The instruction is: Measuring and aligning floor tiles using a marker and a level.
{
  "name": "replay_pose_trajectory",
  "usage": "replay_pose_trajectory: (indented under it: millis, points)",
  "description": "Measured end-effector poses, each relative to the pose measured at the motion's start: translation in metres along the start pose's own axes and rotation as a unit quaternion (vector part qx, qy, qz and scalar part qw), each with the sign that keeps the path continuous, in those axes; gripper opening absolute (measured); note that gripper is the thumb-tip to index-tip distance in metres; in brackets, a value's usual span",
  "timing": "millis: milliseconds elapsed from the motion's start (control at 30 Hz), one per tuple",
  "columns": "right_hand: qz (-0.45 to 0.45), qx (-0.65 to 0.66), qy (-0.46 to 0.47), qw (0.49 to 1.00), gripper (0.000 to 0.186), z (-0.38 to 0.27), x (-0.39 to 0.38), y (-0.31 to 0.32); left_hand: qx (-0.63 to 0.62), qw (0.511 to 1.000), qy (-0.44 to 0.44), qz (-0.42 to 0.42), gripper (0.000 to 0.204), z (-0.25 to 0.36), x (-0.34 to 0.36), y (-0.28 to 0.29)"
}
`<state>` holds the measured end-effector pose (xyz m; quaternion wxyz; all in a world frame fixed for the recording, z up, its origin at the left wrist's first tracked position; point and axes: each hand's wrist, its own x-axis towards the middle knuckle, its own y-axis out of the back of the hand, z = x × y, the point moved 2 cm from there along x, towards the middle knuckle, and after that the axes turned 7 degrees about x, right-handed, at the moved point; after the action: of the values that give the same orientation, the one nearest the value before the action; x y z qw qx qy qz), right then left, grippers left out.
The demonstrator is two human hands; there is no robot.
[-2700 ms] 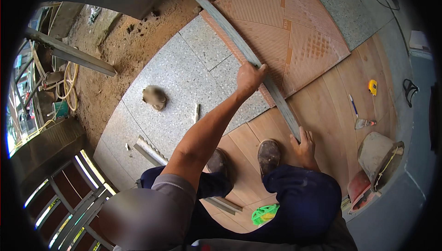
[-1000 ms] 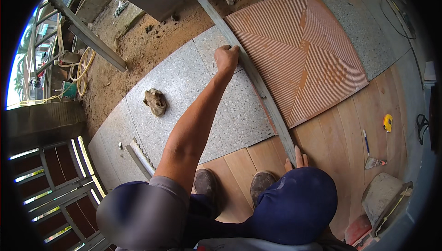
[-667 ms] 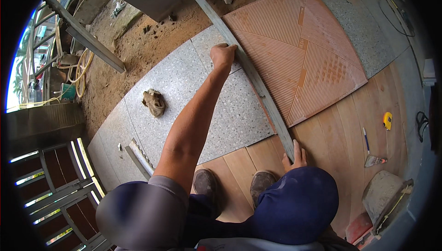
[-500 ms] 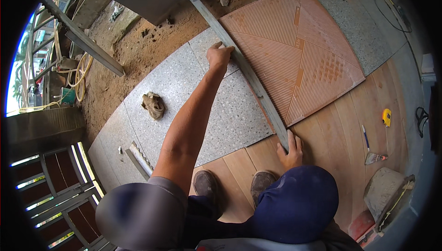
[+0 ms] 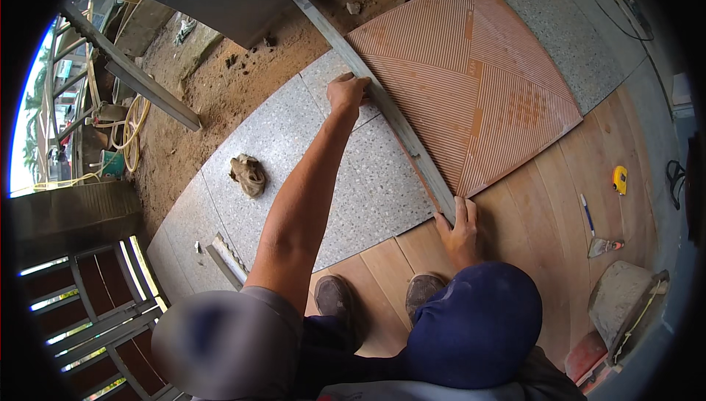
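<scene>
A long grey straight bar point(image 5: 404, 134) lies slantwise between the speckled grey floor tiles point(image 5: 360, 169) and a reddish-brown tile with a ridged surface point(image 5: 518, 99). My left hand point(image 5: 347, 94) is closed on the bar well up its length, with the fingers over its top edge. At the near end my right hand point(image 5: 460, 233) grips the bar, thumb on the left side and fingers on the right. A thin reddish edge shows along the bar's left side, above the speckled tile.
A crumpled cloth point(image 5: 248, 175) and a notched metal strip point(image 5: 226, 261) lie on the left tiles. On the wood-look floor at right are a yellow tape measure point(image 5: 620, 180), a blue-handled brush point(image 5: 587, 214), a scraper point(image 5: 605, 246) and a dirty bucket point(image 5: 621, 302). Bare soil point(image 5: 220, 92) borders the tiles.
The bar's near end and my right hand have moved slightly up and left, away from me. My left hand keeps its hold. The whole view has shifted a little.
</scene>
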<state>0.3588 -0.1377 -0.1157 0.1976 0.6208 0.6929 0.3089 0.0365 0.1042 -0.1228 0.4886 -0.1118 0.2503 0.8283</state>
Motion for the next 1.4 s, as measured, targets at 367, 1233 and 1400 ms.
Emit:
replay_pose_trajectory:
  millis: [367, 1233, 1400]
  points:
    - [-0.028, -0.012, -0.007, 1.000, 0.053, 0.003, -0.005, 0.005, -0.017, 0.999, -0.029, -0.020, 0.015, -0.006, 0.001, 0.004]
    - [0.001, -0.077, 0.055, 0.995, 0.046, -0.002, -0.003, -0.003, -0.014, 0.998, 0.029, -0.047, 0.014, -0.013, 0.028, 0.005]
    - [0.008, -0.082, 0.063, 0.995, 0.045, 0.001, -0.005, -0.008, -0.024, 0.997, 0.049, -0.047, 0.013, -0.019, 0.022, 0.004]
